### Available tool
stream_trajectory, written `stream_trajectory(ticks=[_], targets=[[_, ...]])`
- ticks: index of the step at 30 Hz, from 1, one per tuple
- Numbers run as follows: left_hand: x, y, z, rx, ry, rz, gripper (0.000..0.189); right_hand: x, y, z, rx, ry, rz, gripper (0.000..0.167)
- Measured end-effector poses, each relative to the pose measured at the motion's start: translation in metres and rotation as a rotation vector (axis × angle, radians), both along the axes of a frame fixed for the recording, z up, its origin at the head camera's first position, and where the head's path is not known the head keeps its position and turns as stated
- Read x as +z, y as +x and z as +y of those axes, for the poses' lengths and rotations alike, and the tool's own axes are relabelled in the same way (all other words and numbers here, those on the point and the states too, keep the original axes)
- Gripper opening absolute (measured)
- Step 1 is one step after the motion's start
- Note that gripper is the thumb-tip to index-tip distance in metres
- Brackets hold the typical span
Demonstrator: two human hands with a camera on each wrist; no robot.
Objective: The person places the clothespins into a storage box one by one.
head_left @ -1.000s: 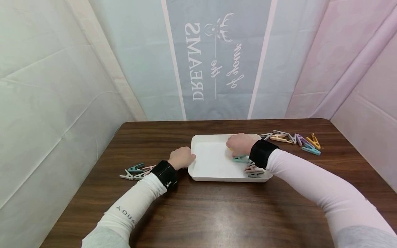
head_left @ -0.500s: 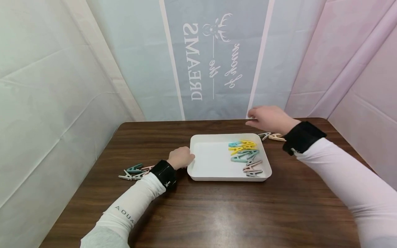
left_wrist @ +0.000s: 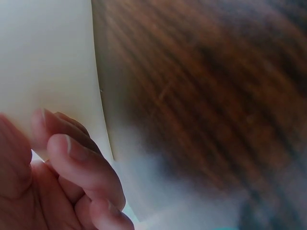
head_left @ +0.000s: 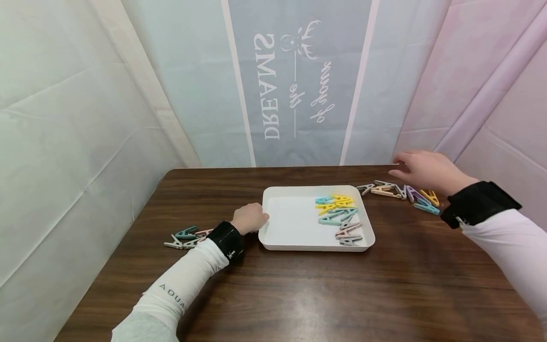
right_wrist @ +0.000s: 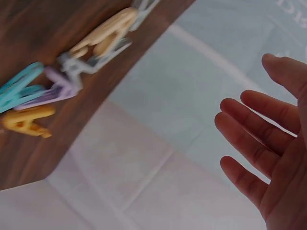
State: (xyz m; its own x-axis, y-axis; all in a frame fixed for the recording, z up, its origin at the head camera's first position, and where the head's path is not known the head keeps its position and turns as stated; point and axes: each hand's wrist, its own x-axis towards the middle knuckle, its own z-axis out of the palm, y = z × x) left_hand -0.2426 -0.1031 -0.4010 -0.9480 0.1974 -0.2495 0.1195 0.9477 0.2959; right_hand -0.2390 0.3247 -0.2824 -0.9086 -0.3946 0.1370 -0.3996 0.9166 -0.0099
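Observation:
My left hand point(head_left: 249, 218) pinches the left rim of a shallow white tray point(head_left: 282, 228); the left wrist view shows thumb and curled fingers point(left_wrist: 86, 163) about its wall. Inside, along the tray's right side, lie several clothespins: a blue one point(head_left: 323, 200), yellow ones point(head_left: 343, 202), teal ones point(head_left: 329, 219) and pinkish-grey ones point(head_left: 349, 230). My right hand point(head_left: 429, 171) hovers with fingers spread over the back right of the table. Below it is a loose group of clothespins, among them a beige one point(right_wrist: 108, 31), a purple one point(right_wrist: 60, 91), a blue one point(right_wrist: 21, 88) and an orange-yellow one point(right_wrist: 29, 120).
Another small group of clothespins lies left of the tray, with a dark teal one point(head_left: 186, 232) and a whitish one point(head_left: 174, 242), partly behind the left wrist. The brown wooden table point(head_left: 299, 294) ends at fabric walls point(head_left: 205, 95) at the back and sides.
My right hand has left the tray, bringing the yellow clothespins into sight, and has moved right over the loose group with its fingers opened. My left hand stays at the rim.

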Motion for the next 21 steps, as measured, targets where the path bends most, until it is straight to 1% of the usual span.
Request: stream_trajectory(ticks=[5,10,16,21], targets=[[0.0,0.002,0.0,-0.005,-0.002,0.011,0.03,-0.016,0.008,0.029,-0.04,-0.012,-0.038,0.034],[0.0,0.001,0.001,0.003,0.001,0.013,0.03,-0.032,0.013,0.051,-0.085,0.004,-0.081,0.038],[0.001,0.0,0.002,0.017,-0.007,0.006,0.03,-0.053,0.017,0.067,-0.107,0.008,-0.143,0.036],[0.001,0.0,0.002,0.02,-0.015,-0.002,0.03,-0.069,0.019,0.077,-0.128,0.017,-0.173,0.046]])
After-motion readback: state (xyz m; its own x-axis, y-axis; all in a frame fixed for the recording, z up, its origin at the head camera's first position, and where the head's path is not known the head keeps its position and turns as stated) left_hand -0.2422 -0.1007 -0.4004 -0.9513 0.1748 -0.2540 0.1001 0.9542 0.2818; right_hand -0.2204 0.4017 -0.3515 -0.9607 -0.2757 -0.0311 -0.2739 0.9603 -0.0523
